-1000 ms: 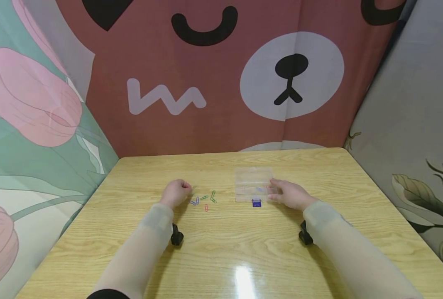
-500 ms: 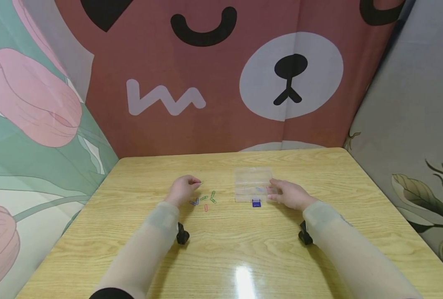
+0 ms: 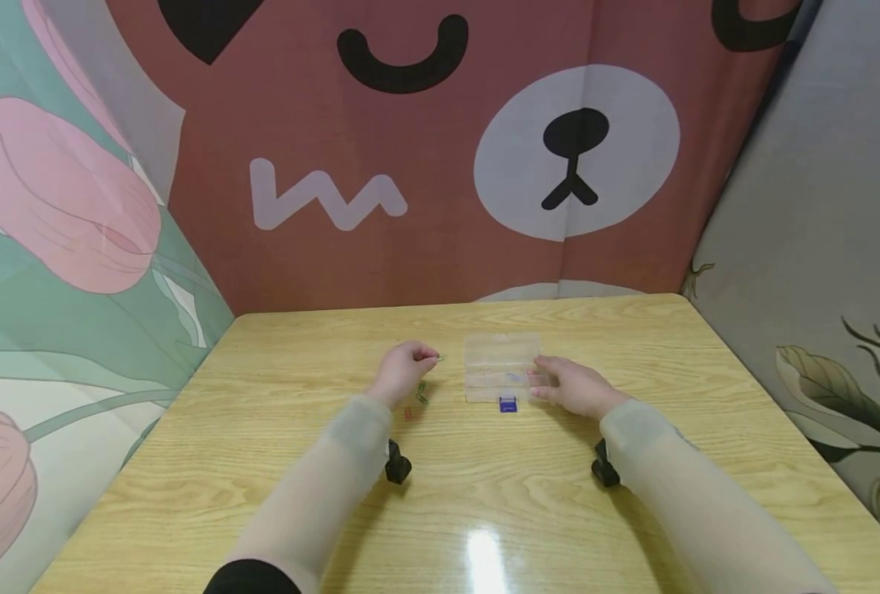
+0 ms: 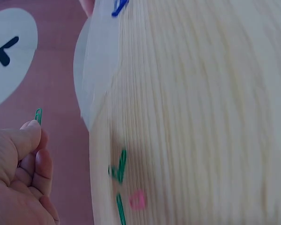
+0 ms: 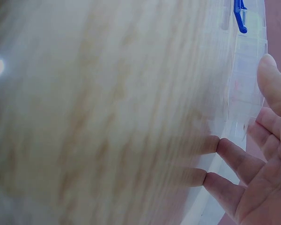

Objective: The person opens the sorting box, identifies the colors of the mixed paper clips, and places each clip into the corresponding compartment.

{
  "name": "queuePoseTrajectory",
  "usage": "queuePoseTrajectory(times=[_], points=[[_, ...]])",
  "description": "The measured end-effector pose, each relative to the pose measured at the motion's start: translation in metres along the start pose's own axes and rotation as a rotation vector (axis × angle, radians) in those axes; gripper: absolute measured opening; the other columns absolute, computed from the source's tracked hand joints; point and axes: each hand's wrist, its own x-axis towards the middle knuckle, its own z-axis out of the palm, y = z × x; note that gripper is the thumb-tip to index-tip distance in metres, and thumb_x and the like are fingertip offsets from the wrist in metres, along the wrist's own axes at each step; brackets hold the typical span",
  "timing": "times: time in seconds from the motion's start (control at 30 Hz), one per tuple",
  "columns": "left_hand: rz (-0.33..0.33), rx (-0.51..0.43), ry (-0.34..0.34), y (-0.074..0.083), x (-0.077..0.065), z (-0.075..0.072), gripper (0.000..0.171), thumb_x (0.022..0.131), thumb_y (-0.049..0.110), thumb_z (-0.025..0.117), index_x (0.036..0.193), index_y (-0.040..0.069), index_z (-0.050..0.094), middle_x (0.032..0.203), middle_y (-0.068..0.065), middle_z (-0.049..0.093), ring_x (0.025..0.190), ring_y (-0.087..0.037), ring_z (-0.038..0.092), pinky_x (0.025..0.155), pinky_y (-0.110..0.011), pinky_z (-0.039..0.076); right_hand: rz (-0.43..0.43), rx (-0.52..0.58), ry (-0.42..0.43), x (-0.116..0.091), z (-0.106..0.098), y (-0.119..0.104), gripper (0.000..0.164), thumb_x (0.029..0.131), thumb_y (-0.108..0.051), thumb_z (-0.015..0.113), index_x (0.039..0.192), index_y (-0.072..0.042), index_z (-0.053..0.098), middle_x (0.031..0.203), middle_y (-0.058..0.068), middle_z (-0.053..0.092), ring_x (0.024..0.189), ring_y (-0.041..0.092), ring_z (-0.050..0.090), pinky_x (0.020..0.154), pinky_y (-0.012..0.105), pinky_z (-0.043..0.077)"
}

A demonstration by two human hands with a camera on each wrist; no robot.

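Observation:
In the head view my left hand (image 3: 402,375) is raised over the table, left of a clear plastic box (image 3: 501,348). Its thumb and forefinger pinch a green paper clip (image 4: 38,114), whose looped end sticks out past the fingertips in the left wrist view. The box lies with its lid folded back, and a few coloured bits show inside. At the box's right end, my right hand (image 3: 576,388) holds it with thumb and fingers; two of its fingertips touch the tabletop. Several loose paper clips lie below my left hand, green ones (image 4: 122,166) and a pink one (image 4: 137,200).
A blue latch (image 3: 509,404) juts from the box's near side. The wooden table (image 3: 499,478) ends at a printed cloth backdrop (image 3: 410,264), with more cloth at both sides. The blue clips seen earlier are hidden behind my left hand and arm.
My left hand has moved right, from beside the loose clips toward the box, carrying the green paper clip. The right hand and the box have stayed in place.

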Motion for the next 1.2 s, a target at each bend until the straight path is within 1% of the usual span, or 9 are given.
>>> queuePoseTrajectory(times=[0.17, 0.4, 0.57, 0.63, 0.73, 0.9, 1.03, 1.13, 1.2], points=[[0.036, 0.025, -0.005, 0.011, 0.006, 0.017, 0.013, 0.097, 0.023, 0.060, 0.103, 0.015, 0.068, 0.101, 0.001, 0.066, 0.091, -0.017, 0.058, 0.079, -0.036, 0.048, 0.000, -0.024, 0.003, 0.000, -0.001, 0.000, 0.070, 0.095, -0.035, 0.061, 0.149, -0.001, 0.031, 0.146, 0.018, 0.042, 0.136, 0.042, 0.032, 0.107, 0.058, 0.025], [0.048, 0.018, -0.043, 0.030, 0.013, 0.044, 0.010, 0.097, 0.024, 0.060, 0.100, 0.017, 0.068, 0.098, 0.003, 0.064, 0.084, -0.016, 0.056, 0.074, -0.033, 0.047, 0.020, -0.056, 0.008, 0.000, -0.001, 0.001, 0.071, 0.095, -0.037, 0.060, 0.149, -0.002, 0.031, 0.149, 0.020, 0.036, 0.137, 0.042, 0.030, 0.107, 0.058, 0.025], [0.070, 0.059, -0.052, 0.043, 0.015, 0.061, 0.009, 0.096, 0.024, 0.061, 0.098, 0.019, 0.068, 0.095, 0.005, 0.064, 0.082, -0.013, 0.057, 0.074, -0.032, 0.047, 0.028, -0.057, 0.007, 0.001, 0.000, 0.003, 0.071, 0.095, -0.039, 0.060, 0.149, -0.003, 0.031, 0.150, 0.019, 0.035, 0.138, 0.041, 0.028, 0.108, 0.058, 0.024], [0.079, 0.091, -0.047, 0.046, 0.016, 0.067, 0.009, 0.096, 0.025, 0.062, 0.098, 0.019, 0.068, 0.094, 0.007, 0.065, 0.083, -0.011, 0.057, 0.075, -0.031, 0.047, 0.024, -0.060, 0.008, 0.003, 0.001, 0.004, 0.071, 0.095, -0.040, 0.059, 0.149, -0.004, 0.032, 0.150, 0.019, 0.035, 0.138, 0.041, 0.029, 0.108, 0.058, 0.023], [0.088, 0.111, -0.041, 0.048, 0.019, 0.073, 0.009, 0.095, 0.026, 0.062, 0.097, 0.020, 0.069, 0.093, 0.008, 0.065, 0.082, -0.010, 0.057, 0.076, -0.032, 0.047, 0.014, -0.062, 0.009, 0.004, 0.002, 0.005, 0.070, 0.095, -0.039, 0.060, 0.148, -0.003, 0.033, 0.149, 0.018, 0.037, 0.138, 0.040, 0.030, 0.108, 0.057, 0.024], [0.097, 0.086, -0.057, 0.052, 0.022, 0.078, 0.009, 0.095, 0.025, 0.063, 0.096, 0.019, 0.069, 0.093, 0.007, 0.064, 0.083, -0.011, 0.056, 0.079, -0.032, 0.046, 0.002, -0.071, 0.015, 0.005, 0.001, 0.007, 0.070, 0.095, -0.040, 0.060, 0.148, -0.002, 0.033, 0.148, 0.019, 0.039, 0.137, 0.040, 0.030, 0.107, 0.058, 0.025], [0.096, 0.081, -0.071, 0.055, 0.026, 0.084, 0.009, 0.095, 0.026, 0.063, 0.095, 0.020, 0.070, 0.092, 0.009, 0.065, 0.087, -0.011, 0.057, 0.092, -0.038, 0.041, -0.003, -0.068, 0.016, 0.004, 0.001, 0.006, 0.071, 0.095, -0.040, 0.060, 0.148, -0.002, 0.033, 0.147, 0.018, 0.040, 0.137, 0.040, 0.031, 0.107, 0.058, 0.025], [0.109, 0.088, -0.082, 0.057, 0.029, 0.090, 0.008, 0.094, 0.027, 0.064, 0.094, 0.021, 0.070, 0.091, 0.011, 0.065, 0.089, -0.011, 0.058, 0.097, -0.043, 0.036, -0.011, -0.061, 0.015, 0.004, 0.001, 0.005, 0.071, 0.094, -0.039, 0.061, 0.148, -0.002, 0.033, 0.144, 0.015, 0.046, 0.136, 0.039, 0.033, 0.106, 0.057, 0.027], [0.123, 0.100, -0.086, 0.058, 0.031, 0.093, 0.008, 0.094, 0.027, 0.064, 0.094, 0.021, 0.070, 0.090, 0.012, 0.065, 0.090, -0.010, 0.058, 0.100, -0.045, 0.034, -0.016, -0.057, 0.015, 0.003, 0.001, 0.005, 0.070, 0.095, -0.038, 0.061, 0.148, -0.001, 0.033, 0.142, 0.013, 0.049, 0.135, 0.038, 0.035, 0.106, 0.057, 0.028]])
